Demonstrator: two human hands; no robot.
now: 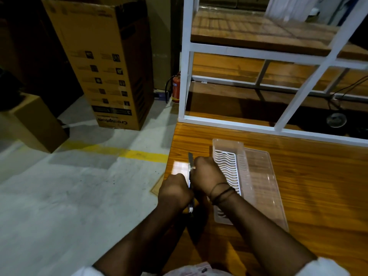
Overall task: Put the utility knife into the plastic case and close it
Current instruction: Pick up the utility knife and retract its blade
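The utility knife [190, 162] is held upright over the table's left edge, its blade tip sticking out above my hands. My left hand [175, 191] grips its lower handle; my right hand [207, 176] grips the upper body near the blade. Just right of my hands lies the clear plastic case [229, 144], open, with a white ribbed insert [228, 166] inside. Its clear lid [262, 186] lies flat beside it on the right. A dark band circles my right wrist.
The wooden table [308, 196] ends at its left edge beside my left hand, with concrete floor below. A white-framed shelf [237, 124] stands behind the case. A tall cardboard box [107, 62] and a red fire extinguisher [176, 90] stand on the floor.
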